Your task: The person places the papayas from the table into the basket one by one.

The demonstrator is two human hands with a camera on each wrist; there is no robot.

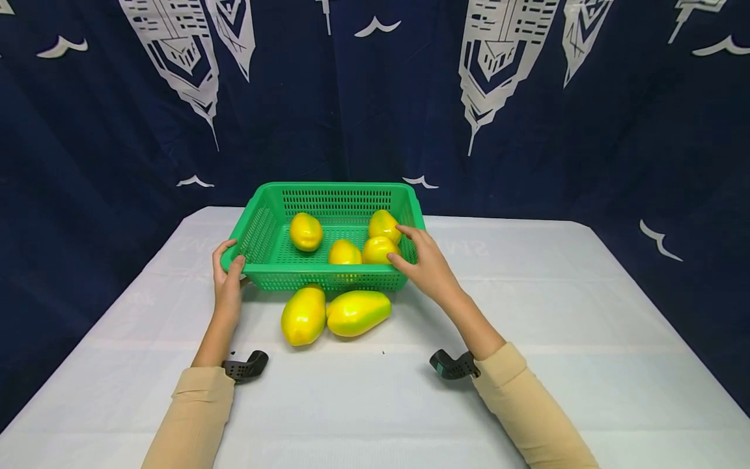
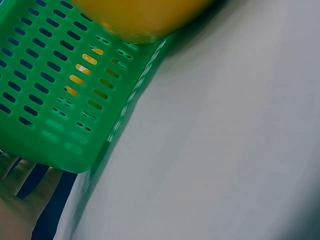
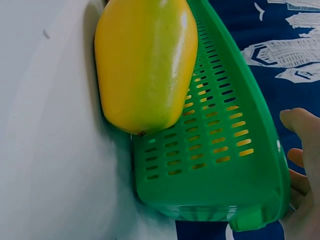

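**Tabletop (image 1: 556,299): one-handed hold**

Green basket (image 1: 275,268) near far edge: probably light, stiff; best taken by both end rims. My left hand (image 1: 227,277) grips its near-left corner; right hand (image 1: 432,268) loose at right end, contact unclear. Four yellow fruits (image 1: 306,232) inside, two larger fruits (image 1: 303,315) in front, likely slick.

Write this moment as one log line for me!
left hand: grips basket, left end | right hand: at right end | inside: four yellow fruits | in front: two yellow fruits
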